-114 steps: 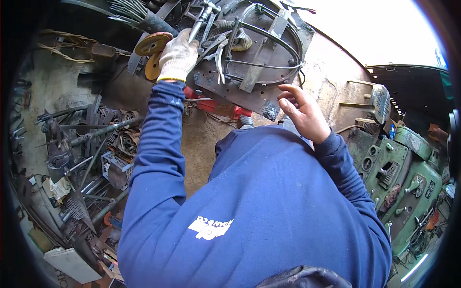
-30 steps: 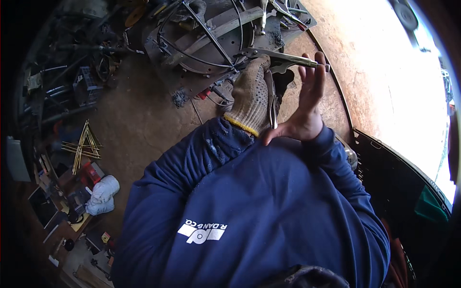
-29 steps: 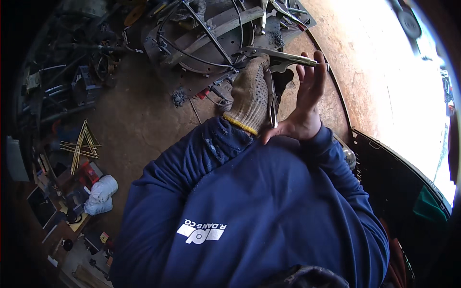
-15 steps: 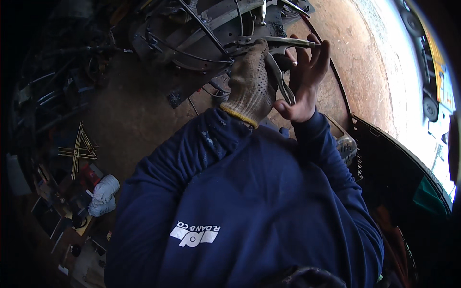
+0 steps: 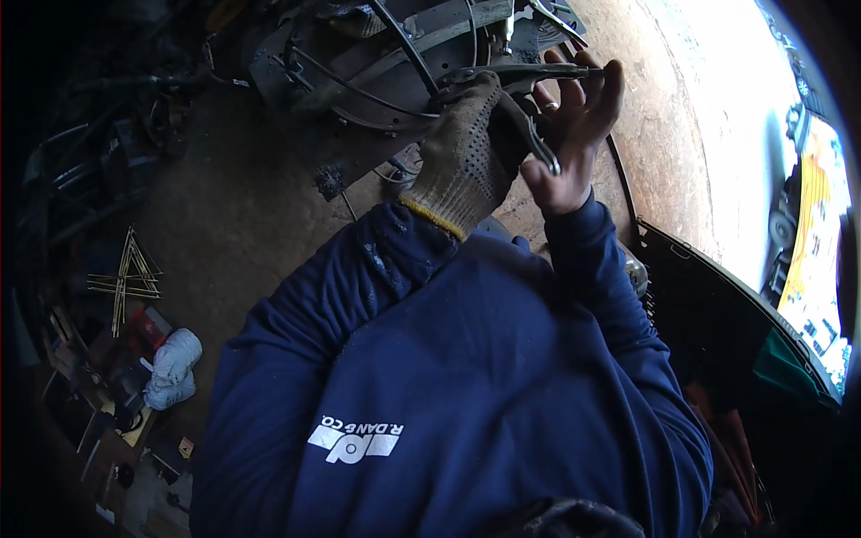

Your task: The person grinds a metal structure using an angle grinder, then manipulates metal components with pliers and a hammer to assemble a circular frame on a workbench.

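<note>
My left hand [image 5: 462, 148], in a grey dotted knit glove with a yellow cuff, is closed around the jaw end of metal locking pliers [image 5: 538, 70]. The pliers' handles are spread apart and point right. My bare right hand [image 5: 578, 125] reaches round the handles, its fingers at the tip of the upper handle and its thumb against the lower one. A ring shows on one finger. Just beyond both hands lies a dark metal workpiece [image 5: 430, 63] with bars and curved rods. How the jaws sit is hidden by the glove.
A grey knit glove [image 5: 359, 22] shows at the workpiece's far side; whether a hand is in it I cannot tell. Another metal clamp [image 5: 558, 22] lies far right. Thin brass-coloured rods [image 5: 126, 285] and a white bundle [image 5: 173, 368] lie left. A yellow vehicle [image 5: 812, 211] stands outside.
The view has shifted a little. My gloved hand keeps its grip on the pliers, and my right thumb has moved slightly along the lower handle. The handles look much as before.
</note>
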Motion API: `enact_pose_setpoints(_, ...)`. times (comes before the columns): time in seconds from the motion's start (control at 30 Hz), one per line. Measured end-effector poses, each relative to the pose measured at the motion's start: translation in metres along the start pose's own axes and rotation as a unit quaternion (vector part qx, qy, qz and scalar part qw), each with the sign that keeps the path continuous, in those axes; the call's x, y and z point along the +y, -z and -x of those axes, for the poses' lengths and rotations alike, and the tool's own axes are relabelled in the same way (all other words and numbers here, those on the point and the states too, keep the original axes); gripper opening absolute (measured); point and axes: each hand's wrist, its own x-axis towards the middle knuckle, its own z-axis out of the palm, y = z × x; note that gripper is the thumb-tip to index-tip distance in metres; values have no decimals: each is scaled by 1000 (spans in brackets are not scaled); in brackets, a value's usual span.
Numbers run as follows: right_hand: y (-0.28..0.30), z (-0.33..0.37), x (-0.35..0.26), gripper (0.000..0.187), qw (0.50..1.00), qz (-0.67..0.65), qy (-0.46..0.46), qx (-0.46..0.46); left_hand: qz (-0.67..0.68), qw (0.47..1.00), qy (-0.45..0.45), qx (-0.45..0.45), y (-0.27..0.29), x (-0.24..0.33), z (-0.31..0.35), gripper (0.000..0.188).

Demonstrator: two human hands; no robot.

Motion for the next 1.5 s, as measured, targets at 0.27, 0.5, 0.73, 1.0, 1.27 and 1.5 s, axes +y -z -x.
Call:
enact_pose_setpoints(0.27, -2, -32, -2, 135, 986, -156, -43, -27, -460, 854, -235, -58, 15, 3, 4, 36)
enact_pose_setpoints(0.5, 7, -21, 8, 135, 983, -173, -54, -19, -612, 716, -333, -45, 28, 49, 19, 59)
enact_pose_setpoints(0.73, -2, 3, 4, 136, 993, -120, -20, 7, -760, 614, -110, -182, 9, 117, -38, 83)
enact_pose_setpoints(1.0, 4, 5, 16, 141, 995, 37, 90, 5, -796, 552, -22, -249, -11, 109, -62, 87)
enact_pose_setpoints(1.27, -34, -19, 14, 114, 970, -140, 67, 190, -735, 547, -195, -349, 2, 108, -78, 66)
enact_pose_setpoints(1.5, -39, -22, 32, 112, 956, -186, 97, 205, -714, 565, -47, -411, -32, 131, -77, 83)
